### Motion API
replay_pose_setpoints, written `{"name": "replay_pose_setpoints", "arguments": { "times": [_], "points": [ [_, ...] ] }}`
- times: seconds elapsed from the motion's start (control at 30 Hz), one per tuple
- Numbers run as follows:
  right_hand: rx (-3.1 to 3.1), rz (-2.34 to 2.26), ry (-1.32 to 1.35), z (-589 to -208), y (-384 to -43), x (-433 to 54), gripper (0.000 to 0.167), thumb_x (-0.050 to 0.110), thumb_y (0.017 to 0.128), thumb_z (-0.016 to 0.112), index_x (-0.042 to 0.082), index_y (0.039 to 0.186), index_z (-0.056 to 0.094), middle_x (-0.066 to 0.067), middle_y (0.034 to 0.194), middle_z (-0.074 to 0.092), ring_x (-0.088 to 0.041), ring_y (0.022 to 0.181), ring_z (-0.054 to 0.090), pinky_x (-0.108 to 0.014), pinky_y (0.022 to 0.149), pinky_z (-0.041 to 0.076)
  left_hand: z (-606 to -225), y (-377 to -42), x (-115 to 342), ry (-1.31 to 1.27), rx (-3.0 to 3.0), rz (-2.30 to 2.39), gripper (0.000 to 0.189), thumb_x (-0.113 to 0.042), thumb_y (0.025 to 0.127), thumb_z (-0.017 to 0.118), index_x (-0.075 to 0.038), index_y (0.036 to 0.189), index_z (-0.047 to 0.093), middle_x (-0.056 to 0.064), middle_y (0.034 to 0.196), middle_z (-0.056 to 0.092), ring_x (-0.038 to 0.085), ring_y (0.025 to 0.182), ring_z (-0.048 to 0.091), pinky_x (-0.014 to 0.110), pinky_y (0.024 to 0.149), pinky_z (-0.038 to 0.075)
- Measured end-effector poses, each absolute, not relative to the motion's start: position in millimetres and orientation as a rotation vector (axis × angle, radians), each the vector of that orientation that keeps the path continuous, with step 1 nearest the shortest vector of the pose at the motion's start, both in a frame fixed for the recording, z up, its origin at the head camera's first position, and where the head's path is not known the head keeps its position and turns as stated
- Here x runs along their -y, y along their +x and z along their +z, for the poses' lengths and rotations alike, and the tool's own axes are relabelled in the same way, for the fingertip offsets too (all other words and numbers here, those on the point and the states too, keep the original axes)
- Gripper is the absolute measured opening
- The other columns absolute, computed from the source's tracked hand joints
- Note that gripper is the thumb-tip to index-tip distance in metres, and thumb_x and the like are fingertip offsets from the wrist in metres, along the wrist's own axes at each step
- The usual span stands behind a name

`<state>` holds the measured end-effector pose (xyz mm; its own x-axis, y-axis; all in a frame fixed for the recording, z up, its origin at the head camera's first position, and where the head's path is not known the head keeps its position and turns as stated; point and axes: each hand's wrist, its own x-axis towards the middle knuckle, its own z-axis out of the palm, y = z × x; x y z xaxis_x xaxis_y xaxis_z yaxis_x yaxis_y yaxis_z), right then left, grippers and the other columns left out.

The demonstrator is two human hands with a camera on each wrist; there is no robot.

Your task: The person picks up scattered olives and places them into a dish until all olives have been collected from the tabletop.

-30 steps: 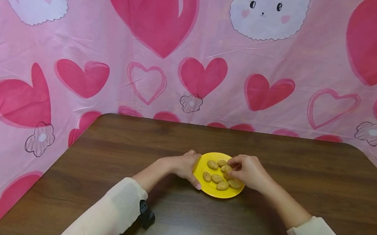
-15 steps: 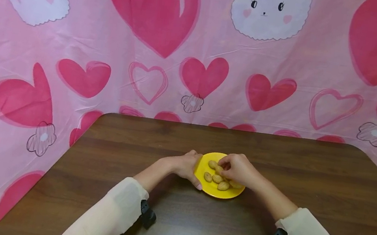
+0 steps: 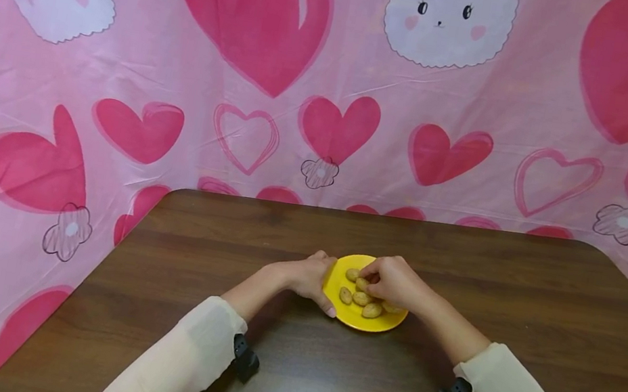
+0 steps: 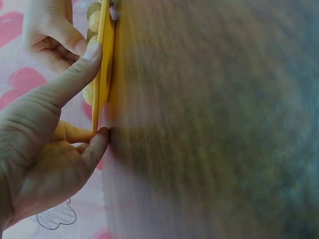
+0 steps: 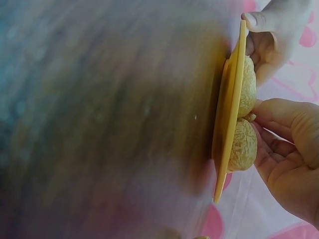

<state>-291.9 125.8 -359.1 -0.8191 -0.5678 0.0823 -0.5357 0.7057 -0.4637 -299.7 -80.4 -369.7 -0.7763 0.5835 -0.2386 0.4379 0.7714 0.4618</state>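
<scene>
A yellow plate (image 3: 341, 313) lies on the table with several wrinkled tan oval pieces, like nuts in their shells, on it. My left hand (image 3: 308, 277) grips its left rim; in the left wrist view the thumb (image 4: 92, 52) rests on the rim and the other fingers curl at its far edge. Over the plate, my right hand (image 3: 399, 283) pinches one oval piece (image 3: 362, 284) between thumb and fingertips, close above the plate. Other oval pieces (image 3: 372, 310) sit nearer the front. In the right wrist view, large oval pieces (image 5: 242, 144) partly hide the right fingertips. The right hand covers part of the plate.
The brown wooden table (image 3: 222, 229) spreads around the plate. Behind it hangs a pink cloth (image 3: 358, 73) printed with hearts and white animal faces. Black wrist cameras (image 3: 246, 358) sit at both pale sleeves (image 3: 185, 347).
The right hand has moved left across the plate with an oval piece at its fingertips, then shifted only slightly in the last half second. The left hand stays on the rim.
</scene>
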Motion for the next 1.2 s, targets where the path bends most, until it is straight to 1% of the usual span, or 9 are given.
{"name": "replay_pose_setpoints", "arguments": {
  "times": [0.37,0.7,0.97,1.07,1.2],
  "points": [
    [-2.825,-0.791,-0.893,-361,-293,-127,0.018,0.008,0.078,0.074,0.002,0.095,0.072,0.002,0.078,0.065,-0.010,0.068,0.056,-0.023,0.063,0.050,-370,-300,81,0.775,-2.590,0.562,0.093,-0.045,0.067,0.079,-0.002,0.136,0.035,0.005,0.115,0.041,0.017,0.106,0.037,0.030,0.096,0.035],
    [-2.815,-0.798,-0.879,-361,-293,-128,0.017,0.008,0.078,0.074,0.003,0.094,0.072,0.003,0.077,0.065,-0.010,0.068,0.056,-0.023,0.063,0.050,-369,-300,80,0.766,-2.590,0.548,0.093,-0.046,0.068,0.078,-0.002,0.137,0.034,0.005,0.116,0.041,0.017,0.107,0.037,0.031,0.097,0.035],
    [-2.808,-0.820,-0.865,-361,-294,-129,0.017,0.009,0.078,0.074,0.003,0.094,0.072,0.002,0.079,0.065,-0.011,0.070,0.057,-0.024,0.065,0.050,-371,-301,81,0.779,-2.594,0.537,0.092,-0.047,0.068,0.078,-0.003,0.136,0.035,0.005,0.114,0.041,0.017,0.106,0.037,0.030,0.095,0.035],
    [-2.819,-0.830,-0.839,-359,-293,-132,0.019,0.009,0.078,0.074,0.004,0.096,0.072,0.001,0.082,0.066,-0.012,0.072,0.057,-0.026,0.067,0.051,-371,-302,81,0.797,-2.595,0.536,0.092,-0.047,0.068,0.078,-0.002,0.136,0.036,0.005,0.115,0.042,0.017,0.106,0.036,0.030,0.095,0.035],
    [-2.811,-0.859,-0.800,-355,-291,-137,0.022,0.005,0.079,0.072,0.002,0.100,0.071,-0.003,0.088,0.066,-0.014,0.075,0.057,-0.028,0.069,0.051,-372,-303,81,0.798,-2.595,0.544,0.092,-0.046,0.067,0.079,-0.002,0.136,0.036,0.006,0.117,0.042,0.017,0.108,0.036,0.030,0.096,0.035]
  ]
}}
